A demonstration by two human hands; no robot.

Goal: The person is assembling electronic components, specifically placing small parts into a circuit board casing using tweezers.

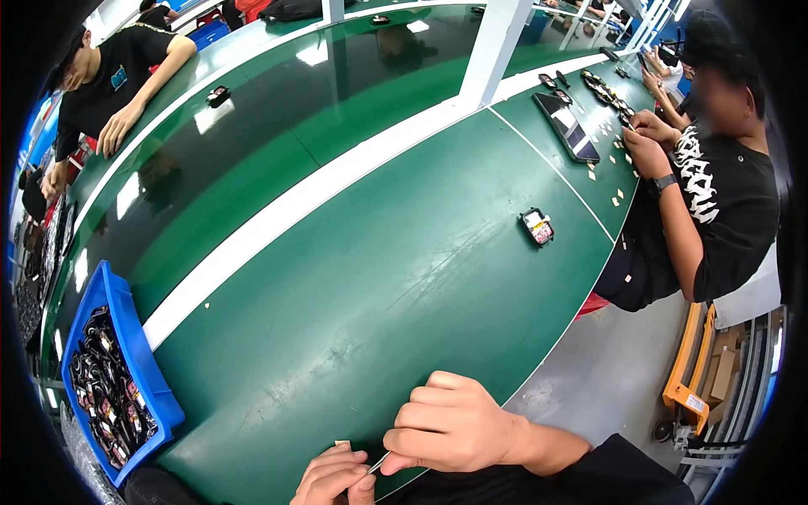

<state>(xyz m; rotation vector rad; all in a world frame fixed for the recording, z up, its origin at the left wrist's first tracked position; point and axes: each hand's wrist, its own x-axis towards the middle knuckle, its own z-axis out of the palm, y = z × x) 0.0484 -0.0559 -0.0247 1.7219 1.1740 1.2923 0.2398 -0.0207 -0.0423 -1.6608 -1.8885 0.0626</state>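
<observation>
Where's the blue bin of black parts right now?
Lower left of the head view: the blue bin sits at the near end of the white strip, left of the person's left hand.

A small-parts assembly workshop on a factory floor.
Workers in black short-sleeved shirts line a long, smooth green surface with a white strip; a blue plastic bin holds many small black parts, and an orange wheeled trolley stands on the grey floor.
</observation>
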